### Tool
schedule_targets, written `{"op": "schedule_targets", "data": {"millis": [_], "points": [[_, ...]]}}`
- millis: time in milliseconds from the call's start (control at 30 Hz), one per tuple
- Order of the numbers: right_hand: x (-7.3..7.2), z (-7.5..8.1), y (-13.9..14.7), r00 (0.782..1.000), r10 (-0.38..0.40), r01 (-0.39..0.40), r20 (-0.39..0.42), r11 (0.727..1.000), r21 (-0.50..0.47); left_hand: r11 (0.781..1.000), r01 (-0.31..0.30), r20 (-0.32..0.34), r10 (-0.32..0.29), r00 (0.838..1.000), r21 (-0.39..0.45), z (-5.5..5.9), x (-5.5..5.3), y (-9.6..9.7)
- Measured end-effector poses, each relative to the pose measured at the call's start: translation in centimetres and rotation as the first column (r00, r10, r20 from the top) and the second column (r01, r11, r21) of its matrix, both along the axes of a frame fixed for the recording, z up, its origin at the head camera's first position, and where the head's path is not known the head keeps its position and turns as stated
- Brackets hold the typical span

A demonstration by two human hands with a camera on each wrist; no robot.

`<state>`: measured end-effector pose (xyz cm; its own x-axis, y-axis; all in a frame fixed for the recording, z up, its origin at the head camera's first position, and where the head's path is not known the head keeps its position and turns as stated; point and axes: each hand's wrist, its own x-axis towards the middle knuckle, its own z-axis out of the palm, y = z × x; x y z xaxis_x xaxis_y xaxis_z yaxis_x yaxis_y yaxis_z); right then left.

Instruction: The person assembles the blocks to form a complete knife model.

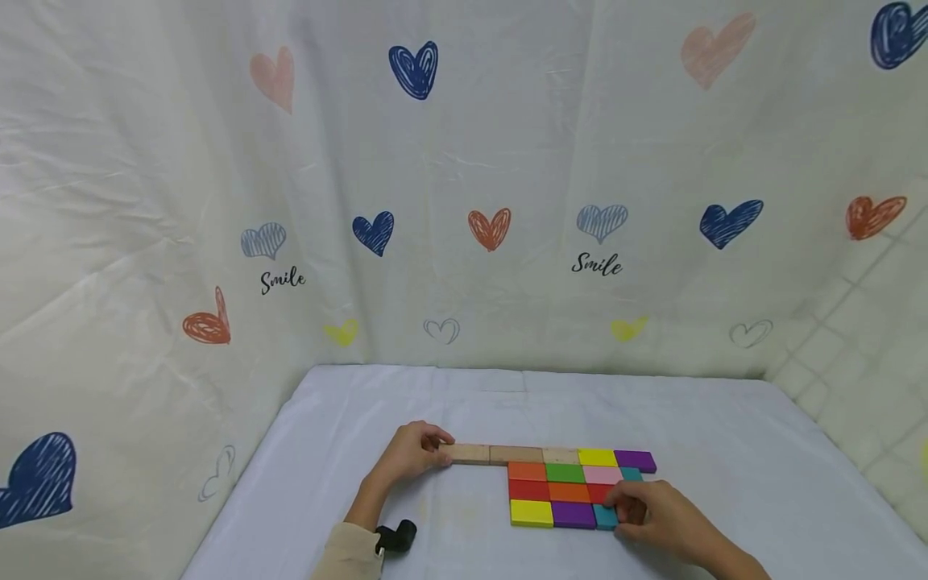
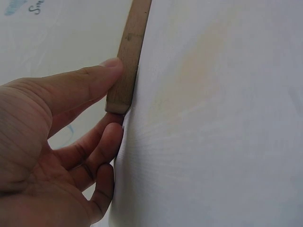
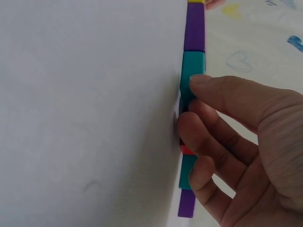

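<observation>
At the left end of the top row, my left hand [image 1: 413, 451] pinches the end of a plain wooden block [image 1: 466, 454], its thumb on the near side in the left wrist view. Coloured flat blocks lie together in rows, including a green block [image 1: 565, 473] and a yellow block [image 1: 532, 513]. My right hand [image 1: 670, 515] pinches the teal block [image 1: 605, 517] at the near right corner. Its thumb presses the teal block's near side in the right wrist view. The fingers partly cover a red block [image 1: 598, 492] in the row behind.
A white cloth [image 1: 464, 403] covers the table under the blocks. Behind it hangs a white curtain [image 1: 522, 314] printed with hearts. At the left cuff sits a small black device [image 1: 396, 537]. A purple block [image 1: 635, 461] ends the top row on the right.
</observation>
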<state>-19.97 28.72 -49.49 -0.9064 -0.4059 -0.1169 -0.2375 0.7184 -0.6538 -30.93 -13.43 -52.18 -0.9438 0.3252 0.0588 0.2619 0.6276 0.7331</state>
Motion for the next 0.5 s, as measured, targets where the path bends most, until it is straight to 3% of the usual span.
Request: {"op": "schedule_targets", "data": {"millis": [500], "points": [[0.05,0.05,-0.27,1.0,-0.002,0.002,0.009,1.0,-0.004,1.0,0.002,-0.002,-0.002,1.0,0.008,0.17,0.27,0.02]]}}
